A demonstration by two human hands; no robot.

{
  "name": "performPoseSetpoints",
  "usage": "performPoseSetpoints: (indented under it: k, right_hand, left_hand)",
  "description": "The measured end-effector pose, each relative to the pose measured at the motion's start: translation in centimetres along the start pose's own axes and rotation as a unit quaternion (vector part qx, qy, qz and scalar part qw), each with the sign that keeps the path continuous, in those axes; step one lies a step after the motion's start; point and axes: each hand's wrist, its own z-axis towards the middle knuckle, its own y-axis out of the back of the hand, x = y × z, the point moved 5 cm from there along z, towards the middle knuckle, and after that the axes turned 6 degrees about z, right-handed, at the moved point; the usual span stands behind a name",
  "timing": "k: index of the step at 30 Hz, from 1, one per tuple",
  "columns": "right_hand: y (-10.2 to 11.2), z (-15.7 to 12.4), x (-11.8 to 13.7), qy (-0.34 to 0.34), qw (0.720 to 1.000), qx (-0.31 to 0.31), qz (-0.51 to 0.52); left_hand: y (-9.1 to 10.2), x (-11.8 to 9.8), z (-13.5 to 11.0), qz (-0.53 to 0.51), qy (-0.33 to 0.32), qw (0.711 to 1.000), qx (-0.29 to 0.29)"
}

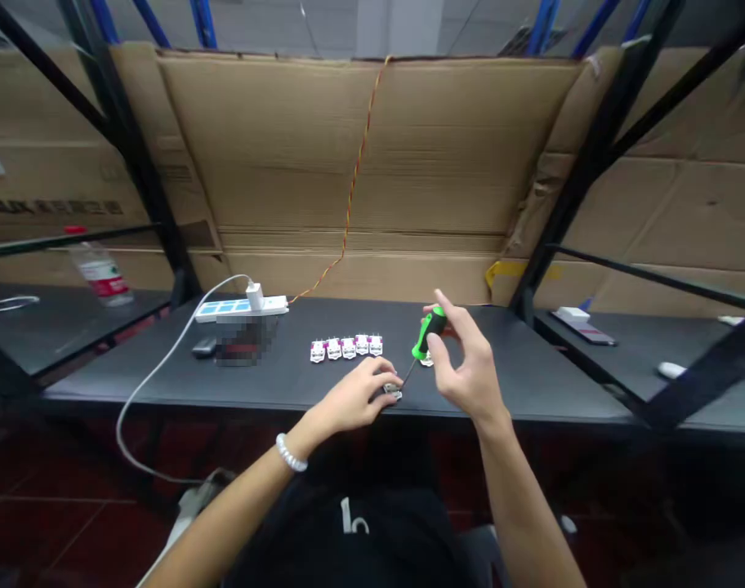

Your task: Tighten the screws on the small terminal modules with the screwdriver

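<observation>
My left hand [365, 394] rests at the table's front edge, its fingers closed round a small white part [394, 391] that they partly cover. Above and to the right, my right hand [464, 359] grips a screwdriver [427, 333] with a green and black handle. The screwdriver leans, its thin shaft running down to the left so that the tip meets the small white part. Beyond my left hand, several similar white and purple parts [348, 348] stand in a row. Another white part [427, 359] lies behind the screwdriver, mostly hidden.
A white power strip [225, 308] with a plugged-in charger [255, 296] lies at the back left, its white cable [164, 365] hanging off the front. Beside it are a dark mouse-like object [204, 348] and a blurred patch. Black metal posts [568, 188] flank the dark table [532, 376]; cardboard [274, 147] forms the back.
</observation>
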Motion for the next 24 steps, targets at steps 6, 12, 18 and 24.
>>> performPoseSetpoints:
  k: [6,12,18,24]
  right_hand:
    - [0.37,0.07,0.35,0.013,0.999,-0.033,-0.034]
    - [-0.05,0.13,0.41,0.008,1.0,0.007,0.012]
    - [0.09,0.06,0.13,-0.008,1.0,-0.014,-0.01]
    - [0.09,0.1,0.13,-0.005,1.0,-0.013,-0.02]
  left_hand:
    - [0.02,0.01,-0.04,0.001,0.0,1.0,0.0]
    - [-0.03,0.05,-0.02,0.002,-0.002,1.0,0.006]
    - [-0.02,0.1,-0.07,-0.003,-0.003,1.0,0.001]
    - [-0.02,0.1,-0.07,0.004,0.001,1.0,0.002]
